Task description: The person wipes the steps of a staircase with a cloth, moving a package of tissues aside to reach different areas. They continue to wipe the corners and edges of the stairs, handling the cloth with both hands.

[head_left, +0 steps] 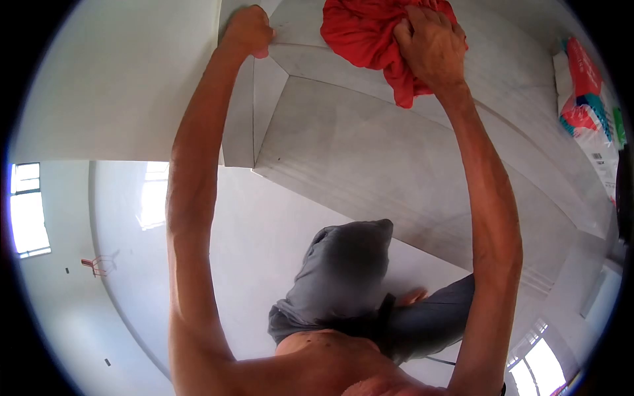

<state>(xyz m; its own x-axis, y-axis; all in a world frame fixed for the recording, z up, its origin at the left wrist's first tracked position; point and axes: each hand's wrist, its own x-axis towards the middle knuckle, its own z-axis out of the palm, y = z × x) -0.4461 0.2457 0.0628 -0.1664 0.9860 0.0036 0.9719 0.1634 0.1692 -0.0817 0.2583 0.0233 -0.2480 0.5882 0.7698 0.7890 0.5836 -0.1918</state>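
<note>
A crumpled red cloth point(363, 30) lies against the grey tiled step point(356, 138) at the top middle of the head view. My right hand point(432, 49) is on top of the cloth, its fingers curled into the folds and pressing it down. To the left, my left hand point(249, 32) is closed in a fist near the narrow corner where the step meets the pale wall. The inside of that fist is hidden, so whatever it may hold does not show.
At the right stands a printed red and white bag point(584, 92) on the upper tiled surface. The pale wall point(125, 79) rises close by my left arm. My bent knee in grey trousers point(343, 270) is below the step edge. A reddish wire-like object point(99, 265) lies on the pale floor far left.
</note>
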